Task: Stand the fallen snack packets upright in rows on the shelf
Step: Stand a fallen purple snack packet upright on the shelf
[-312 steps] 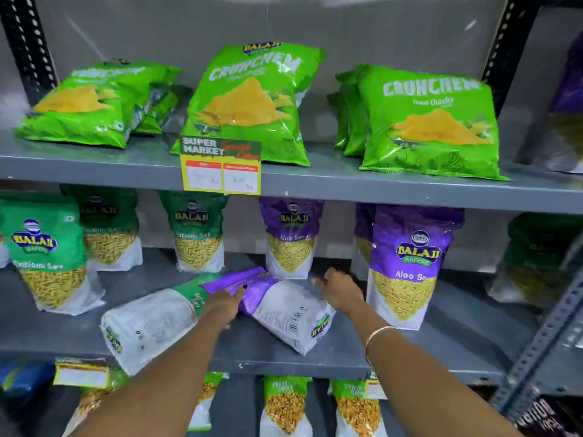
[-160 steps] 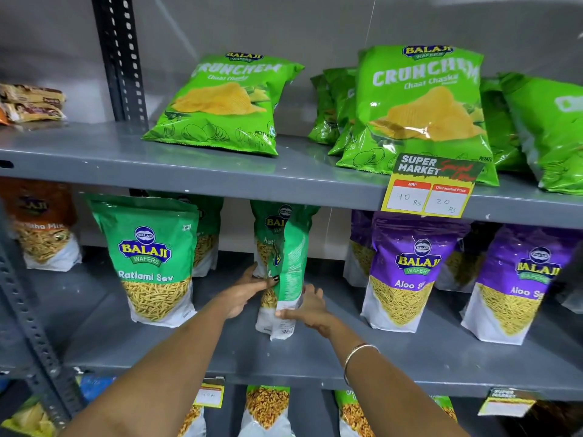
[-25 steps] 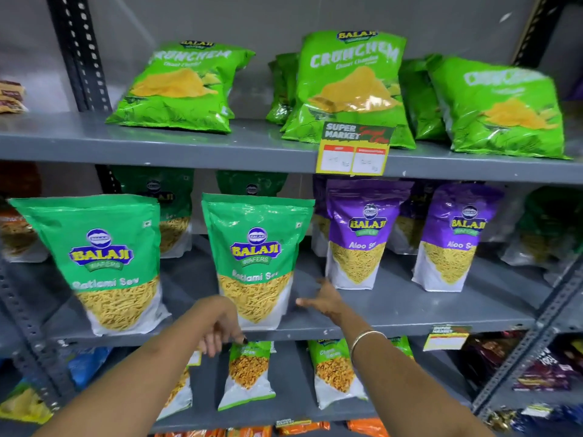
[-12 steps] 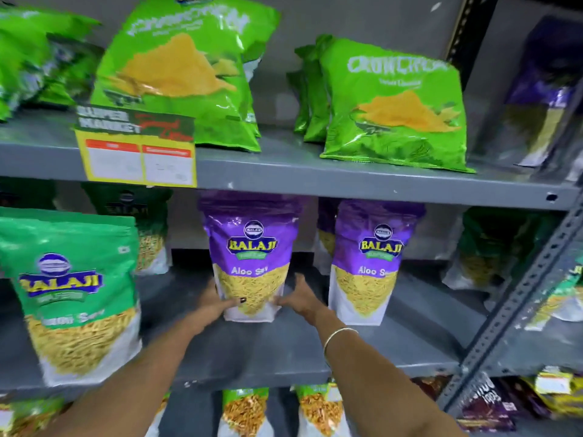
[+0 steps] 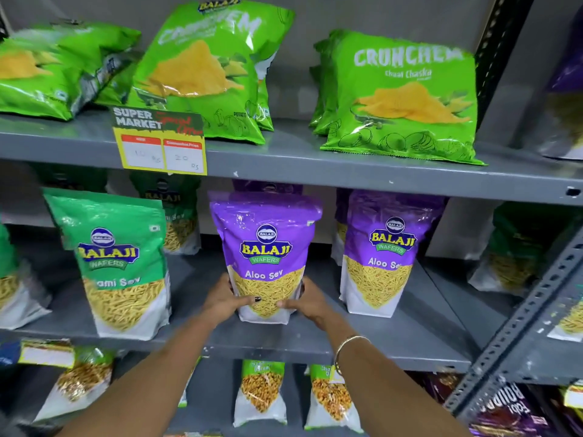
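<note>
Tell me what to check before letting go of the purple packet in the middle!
1. Both hands on the purple packet: ok, left hand and right hand grip its lower sides.
2. Packet upright, label facing out: ok.
3. Bottom sitting flat on the shelf: cannot tell, hands hide the corners.
4. In line with the second purple packet: not ok, it looks further forward.
5. Gap from the green packet: ok, apart.
6. Fallen packets left on this shelf: ok, none seen.
</note>
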The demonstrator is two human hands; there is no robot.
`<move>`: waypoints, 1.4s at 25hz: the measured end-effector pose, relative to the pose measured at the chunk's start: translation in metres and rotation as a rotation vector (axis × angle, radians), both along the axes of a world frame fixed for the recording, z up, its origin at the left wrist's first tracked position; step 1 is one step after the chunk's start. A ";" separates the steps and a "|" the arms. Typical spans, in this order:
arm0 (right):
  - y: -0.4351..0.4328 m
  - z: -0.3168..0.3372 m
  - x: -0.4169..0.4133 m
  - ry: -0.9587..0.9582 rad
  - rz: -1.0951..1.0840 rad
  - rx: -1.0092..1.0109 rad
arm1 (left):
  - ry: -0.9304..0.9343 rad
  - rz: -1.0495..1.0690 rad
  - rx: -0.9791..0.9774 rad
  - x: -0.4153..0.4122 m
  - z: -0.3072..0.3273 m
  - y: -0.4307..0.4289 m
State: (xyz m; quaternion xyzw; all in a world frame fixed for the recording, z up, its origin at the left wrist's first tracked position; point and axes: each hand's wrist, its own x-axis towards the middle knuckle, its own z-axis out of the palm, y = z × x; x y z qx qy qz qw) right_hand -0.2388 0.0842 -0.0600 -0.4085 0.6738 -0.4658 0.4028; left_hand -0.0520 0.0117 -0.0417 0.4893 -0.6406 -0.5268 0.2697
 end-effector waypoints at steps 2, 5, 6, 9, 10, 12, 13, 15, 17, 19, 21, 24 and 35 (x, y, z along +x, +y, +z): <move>0.006 -0.006 0.002 0.045 0.005 -0.011 | -0.089 -0.009 -0.026 0.006 -0.013 -0.007; 0.028 0.004 0.014 0.091 -0.017 -0.034 | -0.174 -0.031 -0.093 0.015 0.004 0.016; 0.034 0.008 0.017 0.096 -0.016 -0.040 | -0.194 -0.036 -0.112 0.017 0.010 0.024; 0.043 0.008 0.021 0.094 -0.002 -0.028 | -0.209 -0.049 -0.138 0.021 0.017 0.036; 0.045 0.007 0.022 0.090 -0.007 -0.016 | -0.213 -0.055 -0.141 0.023 0.017 0.038; 0.049 0.009 0.026 0.084 -0.015 0.005 | -0.230 -0.072 -0.142 0.025 0.019 0.040; 0.051 0.009 0.028 0.081 -0.017 0.007 | -0.236 -0.081 -0.143 0.026 0.019 0.041; 0.050 0.008 0.028 0.071 -0.018 -0.001 | -0.229 -0.085 -0.146 0.026 0.018 0.042; 0.050 0.010 0.029 0.084 -0.013 0.012 | -0.236 -0.089 -0.158 0.025 0.019 0.045; 0.049 0.010 0.029 0.081 -0.021 0.042 | -0.309 -0.136 -0.152 0.026 0.024 0.046; 0.052 0.014 0.029 0.112 -0.045 0.075 | -0.531 -0.276 -0.100 0.026 0.031 0.042; 0.063 0.017 0.017 0.185 -0.128 0.142 | -1.049 -0.520 0.139 0.020 0.044 0.041; 0.128 0.011 -0.155 0.253 -0.439 0.136 | -0.410 -0.472 -0.008 -0.151 0.022 0.088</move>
